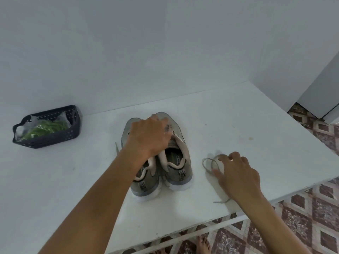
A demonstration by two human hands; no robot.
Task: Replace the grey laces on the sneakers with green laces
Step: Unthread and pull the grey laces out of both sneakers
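Sneakers [161, 158], a grey pair, stand side by side near the middle of the white tabletop [256, 125], heels toward the front edge. Our left hand [148, 136] lies over their tongues with fingers curled down across the tops; we cannot tell whether it grips anything. Our right hand [236, 173] rests with bent fingers on a loose grey lace [207, 164] lying just right of the shoes. Toward the back left corner, a dark basket [55, 138] holds bagged green laces [45, 128].
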